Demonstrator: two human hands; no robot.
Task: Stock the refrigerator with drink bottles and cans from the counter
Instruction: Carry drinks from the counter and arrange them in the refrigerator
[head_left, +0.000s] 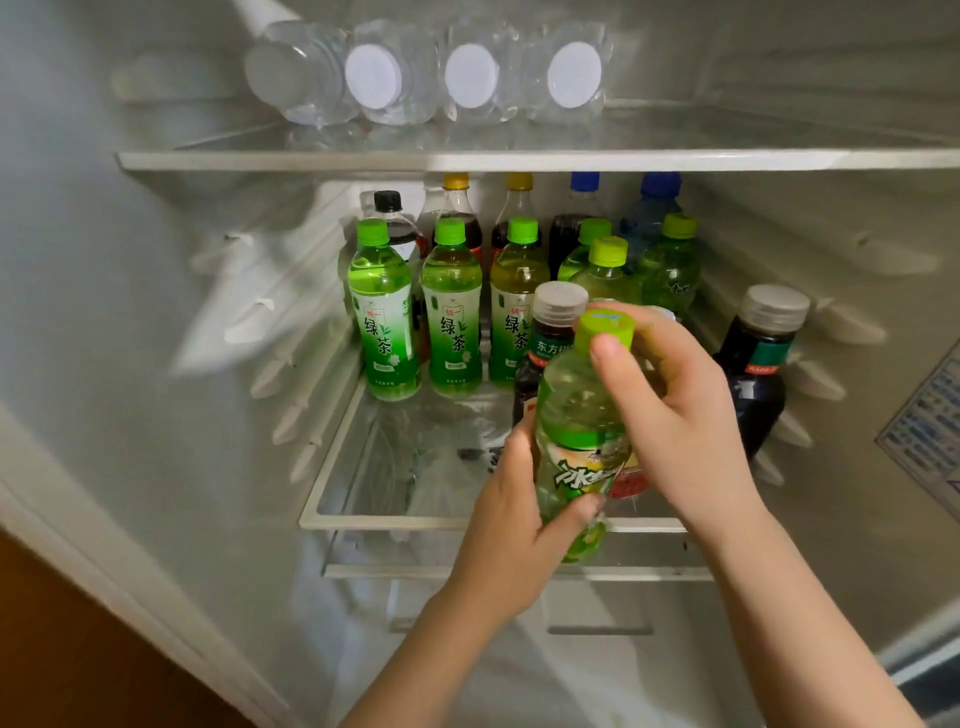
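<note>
Holding a full iced green tea bottle (582, 415) above the front edge of the refrigerator's middle shelf (395, 519), I judge it weighty, firm yet slick plastic, best gripped at the labelled waist. My left hand (514, 519) wraps that label; my right hand (675, 395) curls round neck and cap.

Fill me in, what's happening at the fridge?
A person is loading the fridge. Both hands hold a light-green bottle in front of the middle shelf, not yet set down: the left hand grips its lower body, the right hand grips its neck. The shelf already holds green tea bottles, with darker drinks behind; clear water bottles lie on the top shelf.
</note>
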